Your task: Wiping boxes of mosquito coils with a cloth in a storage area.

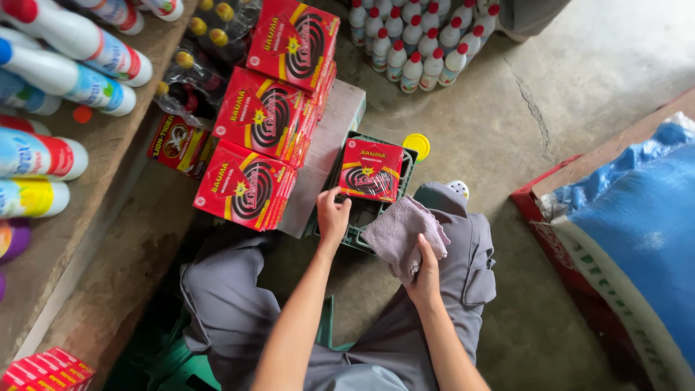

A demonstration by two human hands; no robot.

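- Over the green plastic crate (pixel 360 235) between the person's knees, a flat red carton (pixel 371 169) printed with a black spiral coil lies tilted on the crate's top, its printed face up.
- The carton sits just above and to the right of the left hand (pixel 333 217), whose fingertips curl at the carton's lower left corner; thumb and fingers are bent in a light pinch (contact looks real, though the exact touching point is hidden by the fingers themselves).
- The carton's long axis runs roughly left to right across the view, slightly slanted, so the left hand meets it at one short end rather than along its length.
- The left hand is clearly the nearer of the two to the carton.
- The right hand (pixel 426 268) is closed around a bunched mauve-grey cloth (pixel 400 230), which spreads up from the palm and lies just beside the carton's lower right edge, close to touching it.
- To the left, three stacks of matching red cartons (pixel 268 116) rest on a pale box (pixel 329 145), well within the left arm's reach.
- A yellow lid (pixel 417 145) peeks out behind the crate; white bottles with red caps (pixel 416 40) stand on the concrete floor (pixel 572 94) farther off.
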